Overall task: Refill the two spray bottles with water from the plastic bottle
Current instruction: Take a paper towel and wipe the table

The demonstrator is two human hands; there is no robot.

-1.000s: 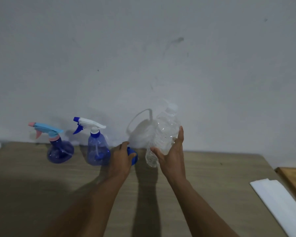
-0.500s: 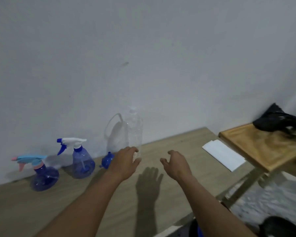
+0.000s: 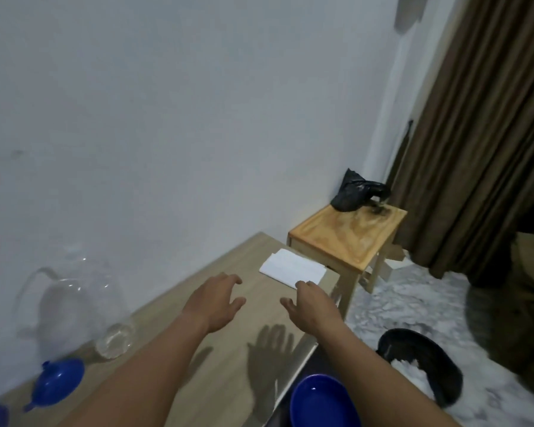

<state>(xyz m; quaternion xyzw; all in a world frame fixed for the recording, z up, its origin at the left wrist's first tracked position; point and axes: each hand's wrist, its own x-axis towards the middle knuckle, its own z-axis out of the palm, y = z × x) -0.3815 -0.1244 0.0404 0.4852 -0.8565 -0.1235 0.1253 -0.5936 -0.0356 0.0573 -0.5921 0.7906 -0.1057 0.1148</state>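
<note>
I see left hand (image 3: 216, 300) and right hand (image 3: 313, 306) over the table (image 3: 173, 300), fingers relaxed, holding nothing. Right fingertips near white folded paper (image 3: 292, 266). Plastic bottle (image 3: 74, 309) by the wall at left, blue funnel (image 3: 59, 380) beside it.

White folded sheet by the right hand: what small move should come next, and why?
Probably the right hand reaches slightly forward to take the white folded sheet: the hand is open and empty, its fingertips almost at the sheet's near edge.
</note>
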